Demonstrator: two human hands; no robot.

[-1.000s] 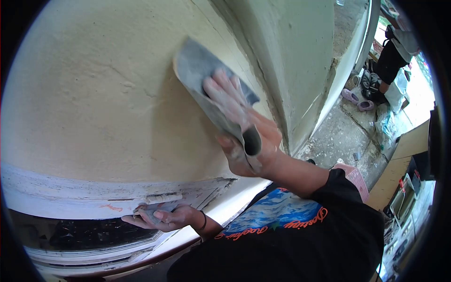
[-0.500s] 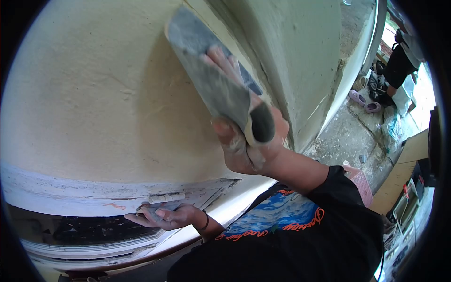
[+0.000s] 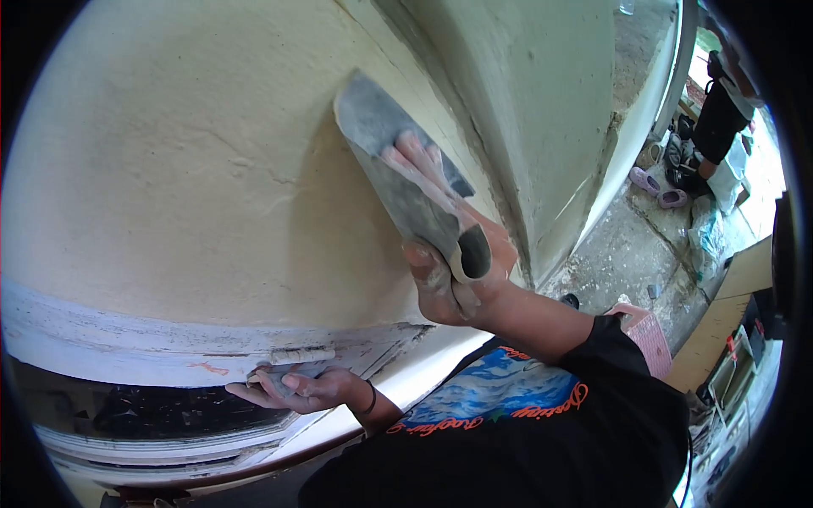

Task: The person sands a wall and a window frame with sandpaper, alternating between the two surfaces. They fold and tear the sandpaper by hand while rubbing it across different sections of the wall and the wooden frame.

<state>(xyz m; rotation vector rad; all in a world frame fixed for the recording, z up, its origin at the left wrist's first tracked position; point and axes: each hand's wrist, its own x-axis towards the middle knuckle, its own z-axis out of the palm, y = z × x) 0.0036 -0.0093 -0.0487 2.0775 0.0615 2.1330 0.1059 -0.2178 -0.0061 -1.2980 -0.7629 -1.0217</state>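
My right hand [image 3: 440, 288] grips a curled grey sheet of sandpaper [image 3: 406, 203], its fingers lying over the sheet and under a raised flap. The near end of the sheet is rolled into an open tube beside the palm. Pale dust coats the thumb and fingers. Behind it spreads the cream wall [image 3: 203, 195], with fine cracks and rough patches, close to an inner corner. Lower down, my left hand [image 3: 309, 388] is turned palm up with curled fingers around a small grey piece [image 3: 288, 372], partly hidden. That hand is beside a white cylindrical fitting [image 3: 302, 356] on the white frame [image 3: 152, 351].
A dark opening [image 3: 135, 406] lies below the frame. To the right are a pink basket [image 3: 648, 339], purple shoes [image 3: 671, 198], plastic bags [image 3: 705, 233] and a wooden board [image 3: 737, 279] along the dusty floor [image 3: 618, 245]. Another person [image 3: 720, 123] stands at the far right.
My right hand has moved down and slightly right along the wall with the sandpaper. My left hand has stayed almost still. The view has shifted a little.
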